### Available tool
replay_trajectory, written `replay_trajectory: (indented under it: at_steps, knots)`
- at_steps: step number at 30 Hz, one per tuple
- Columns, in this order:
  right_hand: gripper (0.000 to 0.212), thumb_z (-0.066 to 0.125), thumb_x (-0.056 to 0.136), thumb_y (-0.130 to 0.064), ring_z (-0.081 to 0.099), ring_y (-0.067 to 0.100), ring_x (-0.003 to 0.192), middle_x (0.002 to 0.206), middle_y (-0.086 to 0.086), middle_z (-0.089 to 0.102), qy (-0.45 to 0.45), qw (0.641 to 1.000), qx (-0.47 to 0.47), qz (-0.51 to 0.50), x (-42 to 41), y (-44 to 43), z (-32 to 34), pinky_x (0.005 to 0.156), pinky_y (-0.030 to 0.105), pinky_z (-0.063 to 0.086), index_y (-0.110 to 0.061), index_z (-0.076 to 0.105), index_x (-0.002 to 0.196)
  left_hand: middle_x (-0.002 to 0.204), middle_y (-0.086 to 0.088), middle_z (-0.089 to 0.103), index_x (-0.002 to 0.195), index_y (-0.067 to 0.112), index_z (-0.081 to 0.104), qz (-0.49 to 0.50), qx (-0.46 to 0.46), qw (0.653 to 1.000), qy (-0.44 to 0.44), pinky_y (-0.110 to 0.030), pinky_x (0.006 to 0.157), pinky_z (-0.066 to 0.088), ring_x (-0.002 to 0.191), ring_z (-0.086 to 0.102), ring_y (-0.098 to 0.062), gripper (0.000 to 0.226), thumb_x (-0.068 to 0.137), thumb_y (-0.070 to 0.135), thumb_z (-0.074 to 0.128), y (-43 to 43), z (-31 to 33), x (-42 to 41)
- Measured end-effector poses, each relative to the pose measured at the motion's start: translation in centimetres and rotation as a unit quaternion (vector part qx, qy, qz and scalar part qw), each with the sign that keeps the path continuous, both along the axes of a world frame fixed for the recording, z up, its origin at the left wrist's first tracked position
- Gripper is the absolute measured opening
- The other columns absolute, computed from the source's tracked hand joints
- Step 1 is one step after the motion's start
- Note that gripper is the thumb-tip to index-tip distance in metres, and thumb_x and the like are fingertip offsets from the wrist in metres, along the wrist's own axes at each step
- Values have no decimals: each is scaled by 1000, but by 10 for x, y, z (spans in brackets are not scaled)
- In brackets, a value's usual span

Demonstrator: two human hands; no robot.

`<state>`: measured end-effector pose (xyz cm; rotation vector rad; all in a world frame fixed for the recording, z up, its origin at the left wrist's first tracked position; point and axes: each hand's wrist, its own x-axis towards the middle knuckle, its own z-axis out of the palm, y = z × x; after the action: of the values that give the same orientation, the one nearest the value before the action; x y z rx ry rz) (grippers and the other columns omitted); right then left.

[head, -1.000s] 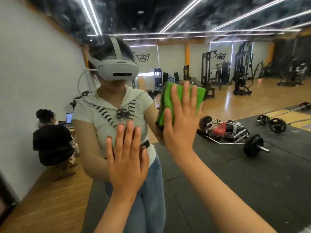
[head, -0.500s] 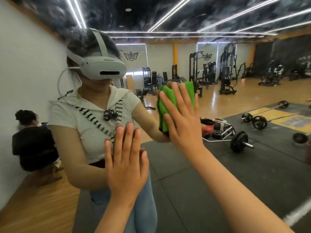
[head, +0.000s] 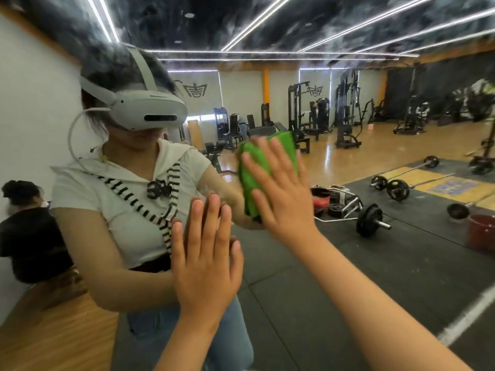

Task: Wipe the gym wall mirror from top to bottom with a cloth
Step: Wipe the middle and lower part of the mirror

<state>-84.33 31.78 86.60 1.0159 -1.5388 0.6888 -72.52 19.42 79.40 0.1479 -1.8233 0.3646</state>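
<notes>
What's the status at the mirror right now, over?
Left grip flat on mirror. Right grip presses green cloth against it. No obstacle seen.

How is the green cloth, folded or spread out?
Folded: the green cloth shows thick stacked layers at its left edge under the flat right hand.
</notes>
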Motion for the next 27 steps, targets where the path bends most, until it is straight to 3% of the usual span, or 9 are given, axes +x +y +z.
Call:
replay_trajectory:
  at_steps: [4, 6, 9, 12, 15, 19, 22, 24, 27]
  knots:
    - [51, 31, 104, -30, 5, 18, 152, 162, 10, 20, -144, 975, -169, -10, -28, 22, 0, 121, 56, 13, -16, 29, 153, 169, -4, 2, 157, 9, 21, 10, -2, 1000, 6, -48, 126, 6, 155, 5, -24, 60, 103, 30, 38, 1, -2, -2]
    - [53, 32, 103, -30, 4, 23, 152, 163, 12, 17, -183, 962, -204, -18, -24, 17, -17, 120, 56, 13, -13, 29, 153, 168, -5, 3, 157, 9, 21, 18, -3, 1000, 6, -49, 125, 7, 155, 5, -24, 62, 102, 33, 40, 0, -2, -3]
    - [56, 32, 102, -37, 2, 26, 153, 164, 8, 11, -153, 980, -128, -20, 4, -7, -53, 120, 58, 9, -17, 26, 154, 167, -7, 11, 156, 8, 24, 11, 2, 1000, 9, -49, 125, 7, 155, 7, -25, 66, 101, 38, 44, 0, -1, -2]
    - [52, 28, 103, -42, 4, 21, 153, 166, -5, 2, -49, 999, 11, -6, 7, -1, -72, 121, 53, 5, -29, 24, 153, 162, -7, 24, 152, 6, 32, -2, 12, 1000, 17, -47, 125, 6, 155, 8, -23, 60, 102, 39, 41, 1, 0, -1]
    - [48, 29, 104, -42, 6, 16, 152, 163, -3, 17, -1, 999, 44, -17, -32, 35, -54, 121, 52, 12, -30, 30, 150, 165, -3, 21, 148, 7, 38, 3, 19, 999, 37, -45, 125, 7, 155, 11, -20, 55, 102, 36, 43, 1, 3, -2]
    - [52, 32, 104, -38, 7, 21, 152, 161, 11, 22, -136, 982, -132, -21, -75, 68, -37, 117, 60, 18, -22, 26, 152, 155, -13, 37, 143, 5, 40, -15, 118, 988, 98, -43, 125, 0, 155, 9, -17, 58, 94, 34, 50, 25, 0, -17]
    - [55, 33, 102, -35, 6, 25, 152, 163, 11, 17, -189, 962, -196, -24, -62, 49, -46, 120, 57, 11, -20, 22, 154, 157, -18, 31, 144, 1, 37, -28, 203, 969, 139, -45, 124, -6, 155, 1, -17, 67, 90, 39, 51, 51, 1, -35]
    - [54, 33, 102, -38, 5, 24, 152, 162, 10, 18, -161, 977, -141, -10, -45, 36, -62, 121, 53, 8, -22, 25, 153, 162, -17, 22, 148, 2, 32, -34, 212, 967, 136, -46, 124, -8, 155, -1, -18, 70, 91, 38, 50, 66, 3, -45]
    - [55, 37, 100, -39, 9, 19, 152, 164, -2, 15, -11, 1000, 22, 18, -55, 53, -77, 122, 48, 5, -31, 26, 154, 168, 0, 2, 159, 18, 14, -57, 103, 991, 63, -43, 125, -6, 155, -1, -17, 71, 98, 37, 43, 90, 8, -62]
